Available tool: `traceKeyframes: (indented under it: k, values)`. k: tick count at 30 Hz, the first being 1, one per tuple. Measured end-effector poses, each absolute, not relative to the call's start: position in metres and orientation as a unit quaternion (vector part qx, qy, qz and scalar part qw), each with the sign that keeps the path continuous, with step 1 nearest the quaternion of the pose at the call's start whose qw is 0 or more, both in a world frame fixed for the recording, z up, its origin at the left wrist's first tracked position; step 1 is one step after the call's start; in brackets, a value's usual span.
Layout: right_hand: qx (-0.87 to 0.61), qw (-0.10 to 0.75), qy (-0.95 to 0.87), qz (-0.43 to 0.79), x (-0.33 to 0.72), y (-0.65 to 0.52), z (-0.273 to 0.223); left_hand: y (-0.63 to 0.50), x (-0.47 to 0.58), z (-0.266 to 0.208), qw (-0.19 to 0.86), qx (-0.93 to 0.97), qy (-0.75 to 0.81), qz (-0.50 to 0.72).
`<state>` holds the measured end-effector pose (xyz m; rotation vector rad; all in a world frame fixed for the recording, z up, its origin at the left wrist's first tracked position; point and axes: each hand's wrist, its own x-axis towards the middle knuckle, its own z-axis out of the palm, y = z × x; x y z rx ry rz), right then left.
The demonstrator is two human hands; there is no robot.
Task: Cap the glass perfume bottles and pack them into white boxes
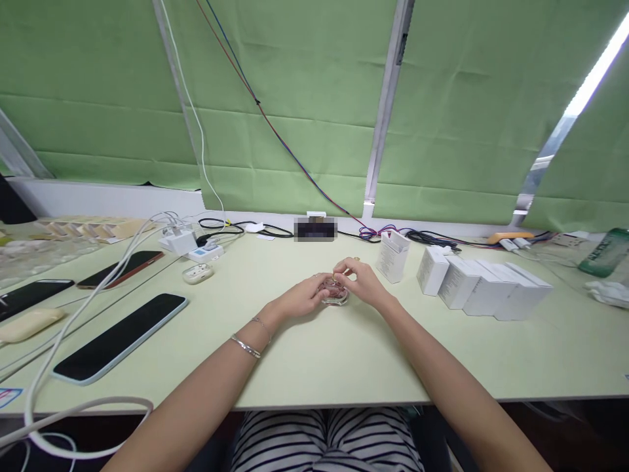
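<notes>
A small round bottle of pinkish clear glass [336, 296], much like a perfume bottle, stands on the pale table in front of me. My left hand [305, 295] is curled around its left side and steadies it. The fingers of my right hand [361, 280] pinch together at the top of the bottle, around a small gold-coloured part at its neck; its shape is mostly hidden by the fingertips. Just beyond my right hand, a white box [393, 257] stands upright with its top flaps open.
A row of white boxes [484, 288] stands to the right. On the left lie a phone [122, 337], an earphone case [197, 273], chargers [177, 241] and looping white cables. Black cables [432, 240] run along the back edge. A green bottle [605, 252] lies far right.
</notes>
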<state>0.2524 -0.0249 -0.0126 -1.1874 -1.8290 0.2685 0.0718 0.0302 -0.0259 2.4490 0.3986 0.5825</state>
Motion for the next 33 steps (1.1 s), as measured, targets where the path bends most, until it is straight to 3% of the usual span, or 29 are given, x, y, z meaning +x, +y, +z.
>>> traceKeyframes:
  k: [11,23,33]
  values:
    - [-0.503,0.434,-0.734,0.141,0.254,-0.029,-0.004,0.032,0.072,-0.028,0.302,0.916,0.145,0.222]
    - [-0.507,0.374,-0.772,0.082,0.253,-0.033,0.007,0.032,0.072,-0.027,0.283,0.921,0.155,0.217]
    - [-0.503,0.381,-0.767,0.12,0.255,-0.032,0.011,0.031,0.072,-0.027,0.308,0.913,0.15,0.22]
